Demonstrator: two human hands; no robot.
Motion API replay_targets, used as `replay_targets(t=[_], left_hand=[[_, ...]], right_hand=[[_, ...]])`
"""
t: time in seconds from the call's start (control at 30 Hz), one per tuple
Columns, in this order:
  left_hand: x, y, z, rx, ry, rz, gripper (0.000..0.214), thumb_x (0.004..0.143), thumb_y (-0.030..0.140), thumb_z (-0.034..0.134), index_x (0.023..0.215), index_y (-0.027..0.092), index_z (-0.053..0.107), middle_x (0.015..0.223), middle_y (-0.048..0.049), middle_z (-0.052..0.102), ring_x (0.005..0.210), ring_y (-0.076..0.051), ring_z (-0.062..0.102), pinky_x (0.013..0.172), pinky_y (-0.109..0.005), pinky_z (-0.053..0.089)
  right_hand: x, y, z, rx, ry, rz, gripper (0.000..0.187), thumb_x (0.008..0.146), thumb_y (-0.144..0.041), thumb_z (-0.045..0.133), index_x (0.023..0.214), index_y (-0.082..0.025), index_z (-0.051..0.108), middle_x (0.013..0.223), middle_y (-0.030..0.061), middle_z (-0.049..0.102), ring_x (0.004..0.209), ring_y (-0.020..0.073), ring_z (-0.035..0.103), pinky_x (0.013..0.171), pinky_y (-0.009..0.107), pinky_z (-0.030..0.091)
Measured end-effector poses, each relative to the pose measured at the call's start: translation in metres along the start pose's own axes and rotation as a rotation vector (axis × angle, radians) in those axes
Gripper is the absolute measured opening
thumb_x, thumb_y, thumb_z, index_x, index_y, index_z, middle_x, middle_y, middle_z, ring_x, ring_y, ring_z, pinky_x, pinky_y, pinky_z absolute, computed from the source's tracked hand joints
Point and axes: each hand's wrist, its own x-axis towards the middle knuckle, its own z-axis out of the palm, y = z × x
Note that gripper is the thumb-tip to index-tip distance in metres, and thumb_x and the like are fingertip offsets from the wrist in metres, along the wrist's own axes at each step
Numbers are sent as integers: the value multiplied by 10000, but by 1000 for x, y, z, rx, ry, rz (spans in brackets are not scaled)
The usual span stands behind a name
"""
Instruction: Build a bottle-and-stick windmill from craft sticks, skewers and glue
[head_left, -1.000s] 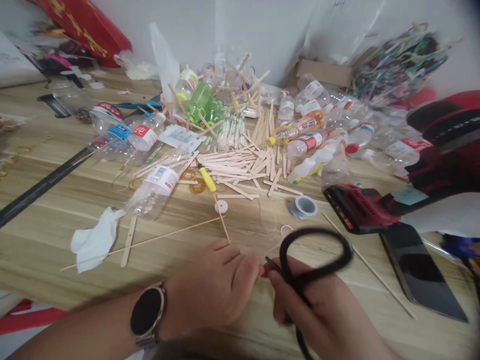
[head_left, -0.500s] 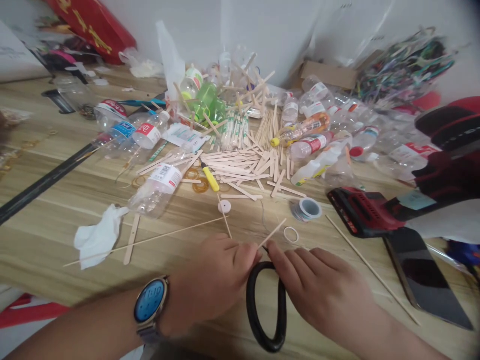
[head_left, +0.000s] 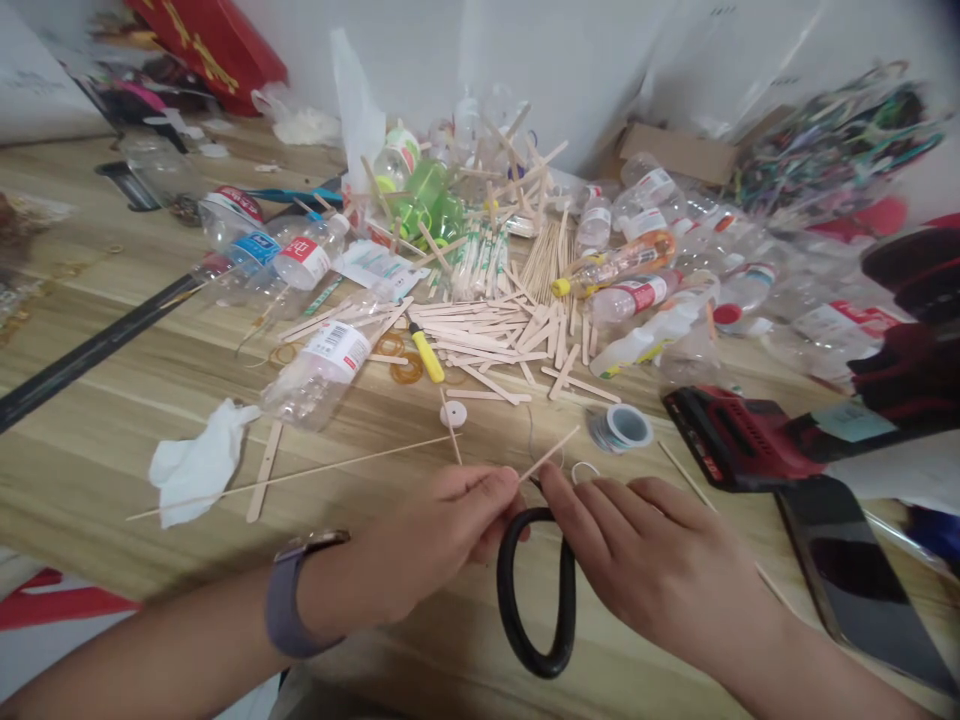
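Observation:
My left hand [head_left: 457, 515] is closed, pinching a thin wooden stick [head_left: 551, 452] that slants up to the right from the fingertips. A second thin stick [head_left: 452, 430] rises from behind this hand, across a small white disc [head_left: 459, 413]. My right hand [head_left: 637, 550] is wrapped on what looks like scissors [head_left: 504, 590]; one large black handle loop hangs between the hands. The blades are mostly hidden by the fingers. Just beyond the right hand lie a white ring [head_left: 586, 468] and a spool of grey wire [head_left: 628, 427].
Flat wooden craft sticks [head_left: 487, 335] lie in a pile ahead, with a yellow-handled tool [head_left: 427, 355] beside it. Plastic bottles [head_left: 322, 360] stand around. A red cordless power tool [head_left: 757, 435] and a phone [head_left: 862, 580] are at right. At left are a tissue [head_left: 199, 465] and a long skewer [head_left: 300, 473].
My left wrist has rolled, so the watch face has turned away and the thumb shows on top. The stick and the black loop stay nearly in place; the view shifts slightly.

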Motion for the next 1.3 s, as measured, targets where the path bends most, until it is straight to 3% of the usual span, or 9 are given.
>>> replay_targets(t=[0.1, 0.2, 0.4, 0.67, 0.83, 0.97, 1.1, 1.2, 1.3], left_hand=[[2, -4, 1, -351, -118, -164, 385, 1017, 339, 227, 684, 215, 374, 592, 53, 332, 514, -90, 324, 442, -171, 337], [-1, -6, -1, -481, -154, -124, 409, 1015, 424, 278, 688, 208, 398, 622, 48, 356, 560, -97, 337, 510, -194, 341], [-4, -4, -9, -155, -180, 155, 411, 1039, 408, 237, 722, 225, 425, 622, 45, 426, 550, -121, 414, 512, -229, 355], [2, -1, -8, -81, -213, 383, 364, 1046, 281, 249, 796, 195, 499, 747, 15, 594, 697, -110, 558, 670, -198, 451], [1, -3, -8, 175, -55, 508, 514, 1057, 415, 144, 760, 196, 502, 724, -1, 571, 669, -127, 534, 635, -218, 448], [1, -4, -7, 322, -41, 555, 654, 1029, 469, -8, 717, 199, 500, 725, -27, 578, 737, -160, 549, 730, -270, 471], [0, -4, -4, 190, -58, 491, 566, 1053, 417, 102, 754, 189, 525, 706, -6, 548, 675, -141, 517, 666, -251, 450], [-2, -4, -3, -59, -202, 300, 432, 1047, 378, 235, 756, 193, 494, 660, 34, 471, 603, -118, 458, 581, -237, 399], [-3, -3, 0, -328, -310, 134, 402, 1032, 396, 278, 709, 205, 422, 630, 50, 410, 560, -106, 387, 526, -234, 338]], right_hand=[[-1, -3, 2, 103, 26, 49, 354, 975, -40, 285, 1040, -59, 632, 659, 57, 709, 503, 144, 606, 509, 309, 372], [-2, -10, 2, 454, 65, 250, 323, 1010, -117, 313, 980, -128, 635, 646, 28, 705, 500, 132, 620, 483, 273, 405], [-2, -25, -6, 978, 39, 525, 351, 980, -183, 437, 657, -205, 572, 552, -27, 610, 465, 85, 580, 454, 188, 423], [-13, -43, -8, 1402, -115, 810, 491, 1003, -411, 395, 632, -214, 648, 565, 33, 694, 550, 147, 647, 562, 249, 509], [-13, -50, -10, 1928, -366, 1124, 498, 893, -661, 474, 710, -203, 540, 440, -5, 621, 369, 115, 540, 391, 196, 361], [-14, -51, -9, 2185, -370, 1197, 520, 802, -688, 569, 632, -208, 463, 317, -91, 395, 261, 57, 304, 334, 171, 205], [-12, -45, -14, 2114, -418, 1179, 497, 841, -671, 538, 701, -194, 506, 368, -53, 512, 285, 65, 375, 362, 168, 219], [-10, -39, -20, 1785, -353, 1093, 499, 928, -607, 451, 679, -196, 585, 439, -2, 601, 386, 116, 521, 411, 208, 373], [-10, -35, -20, 1328, -207, 850, 537, 1000, -424, 408, 559, -212, 628, 525, 15, 634, 499, 124, 598, 499, 223, 452]])
